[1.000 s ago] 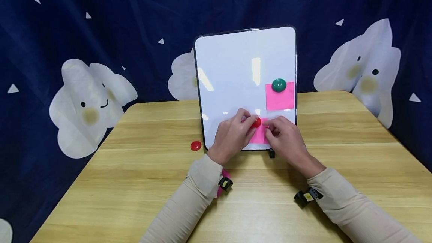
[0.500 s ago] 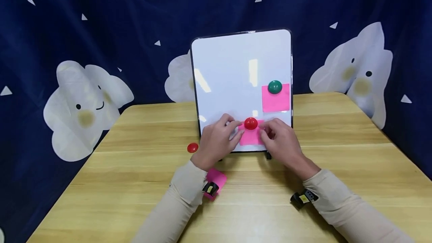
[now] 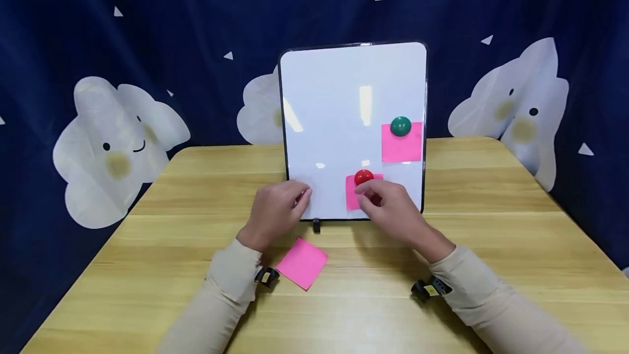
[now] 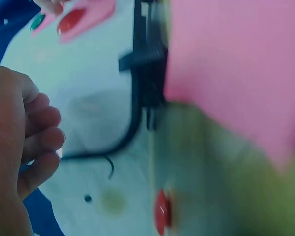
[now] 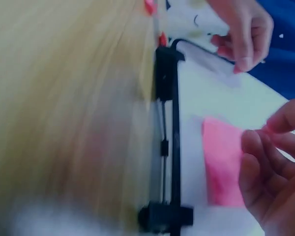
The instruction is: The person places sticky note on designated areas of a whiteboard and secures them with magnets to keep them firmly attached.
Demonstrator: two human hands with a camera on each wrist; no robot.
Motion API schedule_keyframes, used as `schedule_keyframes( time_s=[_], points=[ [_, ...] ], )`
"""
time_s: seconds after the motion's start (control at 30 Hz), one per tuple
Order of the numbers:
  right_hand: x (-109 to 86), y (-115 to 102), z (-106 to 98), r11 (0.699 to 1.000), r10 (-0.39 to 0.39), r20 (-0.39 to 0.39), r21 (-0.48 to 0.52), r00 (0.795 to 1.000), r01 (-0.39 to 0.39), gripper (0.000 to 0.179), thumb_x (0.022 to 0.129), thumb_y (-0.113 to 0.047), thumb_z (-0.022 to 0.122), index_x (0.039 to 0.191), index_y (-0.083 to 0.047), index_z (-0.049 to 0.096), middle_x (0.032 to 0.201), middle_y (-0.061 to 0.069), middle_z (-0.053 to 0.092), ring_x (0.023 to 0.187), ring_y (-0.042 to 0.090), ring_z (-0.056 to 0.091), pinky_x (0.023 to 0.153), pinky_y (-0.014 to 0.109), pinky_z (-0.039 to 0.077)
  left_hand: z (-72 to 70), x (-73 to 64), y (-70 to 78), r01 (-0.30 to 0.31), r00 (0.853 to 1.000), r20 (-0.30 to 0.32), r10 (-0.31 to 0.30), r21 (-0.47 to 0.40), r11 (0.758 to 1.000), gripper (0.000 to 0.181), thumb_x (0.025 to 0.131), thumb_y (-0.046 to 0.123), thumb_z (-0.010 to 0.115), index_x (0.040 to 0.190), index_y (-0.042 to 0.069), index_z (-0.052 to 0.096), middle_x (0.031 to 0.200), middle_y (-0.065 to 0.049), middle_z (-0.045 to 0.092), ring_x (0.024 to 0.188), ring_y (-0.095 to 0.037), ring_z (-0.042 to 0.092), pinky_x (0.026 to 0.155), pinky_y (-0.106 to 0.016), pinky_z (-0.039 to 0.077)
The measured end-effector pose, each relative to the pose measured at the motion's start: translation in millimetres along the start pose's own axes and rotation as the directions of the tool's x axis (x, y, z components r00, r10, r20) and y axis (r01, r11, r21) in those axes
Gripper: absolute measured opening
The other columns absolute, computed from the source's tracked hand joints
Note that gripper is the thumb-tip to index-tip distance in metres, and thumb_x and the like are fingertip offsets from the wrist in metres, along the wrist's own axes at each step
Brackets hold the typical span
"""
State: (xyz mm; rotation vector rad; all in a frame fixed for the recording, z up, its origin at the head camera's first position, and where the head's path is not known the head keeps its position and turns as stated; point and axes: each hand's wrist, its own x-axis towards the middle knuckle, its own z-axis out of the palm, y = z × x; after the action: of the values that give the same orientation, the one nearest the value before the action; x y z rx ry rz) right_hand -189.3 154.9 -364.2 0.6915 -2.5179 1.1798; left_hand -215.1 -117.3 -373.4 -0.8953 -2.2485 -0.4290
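A whiteboard (image 3: 329,102) stands upright on the table. Low on it, a red round magnet (image 3: 363,176) sits over the top edge of a pink sticky note (image 3: 351,196). My right hand (image 3: 395,209) is in front of that note with fingers loosely curled, hiding its right part; whether it touches the note is unclear. Off to the left, near the board's lower left corner, my left hand (image 3: 275,211) hangs loosely curled and holds nothing. Higher up at the right, a green magnet (image 3: 401,125) lies over another pink note (image 3: 400,149).
A loose pink note (image 3: 302,264) lies on the wooden table (image 3: 344,310), right of the left wrist. Another red magnet (image 4: 161,212) rests on the table, hidden in the head view. A black foot (image 3: 316,226) supports the board; a dark blue curtain (image 3: 216,10) hangs behind.
My left hand has come away from the lower note and moved left, uncovering the red magnet on it and the loose note. My right hand has shifted slightly left across the lower note.
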Motion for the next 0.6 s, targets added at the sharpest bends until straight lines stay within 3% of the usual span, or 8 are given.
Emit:
schedule_keyframes(
  time_s=[0.2, 0.37, 0.5, 0.6],
  points=[
    [5.4, -12.4, 9.2, 0.998, -0.007, 0.144, 0.068, 0.99, -0.002, 0.011, 0.093, -0.008, 0.068, 0.102, -0.005, 0.075, 0.082, -0.004, 0.064, 0.073, 0.016, 0.055, 0.065, 0.03, 0.05, -6.8, -19.8, -19.7, 0.051, 0.999, -0.017, -0.05, 0.028, 0.998, 0.014, 0.095, 0.018, 0.064, 0.088, 0.012, 0.074, 0.078, 0.002, 0.069, 0.063, -0.013, 0.062, 0.053, -0.03, 0.049],
    [13.2, -19.6, 16.9, 0.998, -0.038, 0.237, 0.048, 0.971, 0.028, 0.012, 0.093, -0.01, 0.069, 0.102, -0.006, 0.076, 0.081, -0.005, 0.063, 0.072, 0.015, 0.056, 0.065, 0.03, 0.051, -12.8, -29.2, -29.6, 0.09, 0.995, -0.053, -0.088, 0.047, 0.995, 0.014, 0.094, 0.019, 0.064, 0.087, 0.013, 0.074, 0.077, 0.002, 0.069, 0.062, -0.015, 0.063, 0.051, -0.033, 0.05],
    [19.3, -28.5, 26.2, 0.999, -0.047, 0.333, -0.005, 0.942, 0.052, 0.015, 0.093, -0.014, 0.069, 0.105, -0.008, 0.076, 0.081, -0.007, 0.064, 0.073, 0.012, 0.057, 0.066, 0.029, 0.051, -19.7, -32.7, -35.5, 0.15, 0.988, -0.042, -0.147, 0.065, 0.987, 0.014, 0.093, 0.019, 0.064, 0.086, 0.013, 0.075, 0.079, 0.001, 0.071, 0.064, -0.017, 0.066, 0.051, -0.035, 0.052],
    [20.2, -35.7, 35.6, 0.998, -0.029, 0.431, -0.042, 0.902, 0.052, 0.017, 0.094, -0.017, 0.069, 0.107, -0.009, 0.075, 0.08, -0.009, 0.064, 0.071, 0.011, 0.057, 0.064, 0.029, 0.05, -23.1, -34.3, -38.4, 0.212, 0.976, 0.023, -0.215, 0.075, 0.974, 0.015, 0.094, 0.02, 0.064, 0.086, 0.014, 0.076, 0.08, 0.002, 0.07, 0.065, -0.015, 0.065, 0.052, -0.034, 0.05]
  ],
)
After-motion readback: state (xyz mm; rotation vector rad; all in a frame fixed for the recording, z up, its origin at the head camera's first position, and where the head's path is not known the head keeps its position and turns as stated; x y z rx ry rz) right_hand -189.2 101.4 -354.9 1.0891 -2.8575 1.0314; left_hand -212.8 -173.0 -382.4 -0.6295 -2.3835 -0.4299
